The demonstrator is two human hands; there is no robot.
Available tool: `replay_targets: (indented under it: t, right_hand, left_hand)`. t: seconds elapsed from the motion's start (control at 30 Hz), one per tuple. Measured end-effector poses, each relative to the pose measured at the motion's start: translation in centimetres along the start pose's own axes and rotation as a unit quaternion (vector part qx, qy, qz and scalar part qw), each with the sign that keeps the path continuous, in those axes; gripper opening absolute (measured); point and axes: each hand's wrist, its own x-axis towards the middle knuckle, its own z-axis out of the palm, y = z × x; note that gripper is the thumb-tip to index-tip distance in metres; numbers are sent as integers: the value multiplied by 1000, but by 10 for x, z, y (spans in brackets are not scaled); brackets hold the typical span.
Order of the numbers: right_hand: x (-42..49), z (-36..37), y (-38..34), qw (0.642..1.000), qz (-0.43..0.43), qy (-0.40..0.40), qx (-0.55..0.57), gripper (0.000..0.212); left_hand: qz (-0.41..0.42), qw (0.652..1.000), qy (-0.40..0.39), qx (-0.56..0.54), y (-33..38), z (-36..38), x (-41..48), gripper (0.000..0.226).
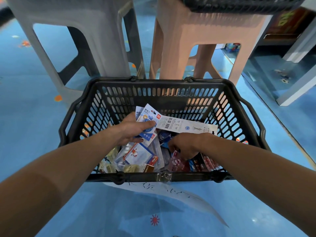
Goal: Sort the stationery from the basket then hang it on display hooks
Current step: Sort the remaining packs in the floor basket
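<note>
Sharpener packs (148, 124) are fanned in the left hand (131, 130), its fingers clamping them as a sorted bunch, while the right hand (184, 145) digs its curled fingers into the basket (159, 82), grip unclear.

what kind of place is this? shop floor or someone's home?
Most likely a shop floor. A black shopping basket holds carded retail stationery, including the sharpener packs in the left hand, and a display shelf base stands at right. No hooks in view.
</note>
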Motion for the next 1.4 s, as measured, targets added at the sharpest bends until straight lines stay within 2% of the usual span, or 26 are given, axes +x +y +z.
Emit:
replay_targets:
  t: [0.13, 0.2, 0.33, 0.43, 0.47, 0.53, 0.57, 0.63, 0.67, 0.73, 0.8, 0.87, 1.0, 1.2, 1.4]
  right_hand:
    - [-1, 14, -11, 996, -47, -39, -66, 64]
    - [0, 16, -17, 992, -63, -61, -87, 54]
    - [-2, 3, -16, 994, -50, -45, -87, 31]
    - [-5, -7, -8, 996, -41, 23, -78, 15]
    - [-5, -12, -3, 996, -43, 65, -38, 12]
    - [-10, -27, 6, 979, -61, 147, 125, 13]
    - [-14, -35, 9, 953, -75, 178, 234, 14]
    - [-25, -47, 10, 872, -88, 188, 442, 11]
    - [-28, -51, 10, 837, -84, 181, 510, 9]
    - [-31, -54, 8, 807, -81, 181, 557, 7]
    - [-29, -53, 6, 812, -76, 200, 543, 3]
    - [-25, -53, 6, 828, -65, 220, 511, 10]
    - [-18, -56, 9, 844, -68, 250, 469, 13]
    - [-7, -63, 13, 866, -35, 285, 410, 13]
    - [-5, -67, 17, 865, 1, 312, 393, 20]
  left_hand:
    - [0, 1000, -2, 1, 0, 1, -2, 41]
    - [-1, 1000, -3, 1, -1, -1, -4, 42]
    - [4, 1000, -11, -4, 0, -6, -9, 43]
    - [15, 1000, -17, 1, 1, -9, -12, 34]
    - [17, 1000, -16, -3, 2, -11, -13, 35]
    - [21, 1000, -14, -13, 2, -13, -14, 40]
    - [25, 999, -14, -18, 4, -14, -15, 41]
    - [36, 999, -14, -26, 7, -13, -16, 40]
    - [40, 999, -17, -28, 8, -12, -16, 39]
    - [47, 998, -33, -28, 10, -8, -19, 36]
    - [49, 996, -55, -43, 12, -3, -20, 35]
    - [47, 993, -79, -69, 15, 3, -24, 31]
    - [33, 992, -86, -83, 17, 9, -25, 35]
    - [6, 989, -75, -128, 17, 11, -22, 12]
    - [-7, 983, -68, -173, 23, 6, -20, 25]
